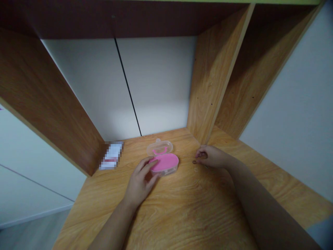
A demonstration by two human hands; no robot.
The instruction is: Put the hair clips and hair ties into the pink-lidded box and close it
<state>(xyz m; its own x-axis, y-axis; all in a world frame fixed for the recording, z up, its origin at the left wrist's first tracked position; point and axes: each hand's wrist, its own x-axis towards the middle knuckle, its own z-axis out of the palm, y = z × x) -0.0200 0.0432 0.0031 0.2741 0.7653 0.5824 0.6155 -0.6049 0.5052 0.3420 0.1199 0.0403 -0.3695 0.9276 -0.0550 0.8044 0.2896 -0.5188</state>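
Note:
A small pink oval box (166, 164) lies on the wooden desk (182, 208), its clear lid (159, 147) hinged open behind it. My left hand (142, 182) rests against the box's left side, fingers curled around its edge. To the right, my right hand (210, 157) is closed in a pinch on a tiny dark ring-like item (194, 162) just above the desk surface. A second faint small ring (196, 169) lies on the wood just below it.
A blurred white card or packet (112, 155) lies at the back left, by the brown side panel (52, 104). A wooden divider (210, 90) rises behind my right hand. White wall panels close the back of the alcove.

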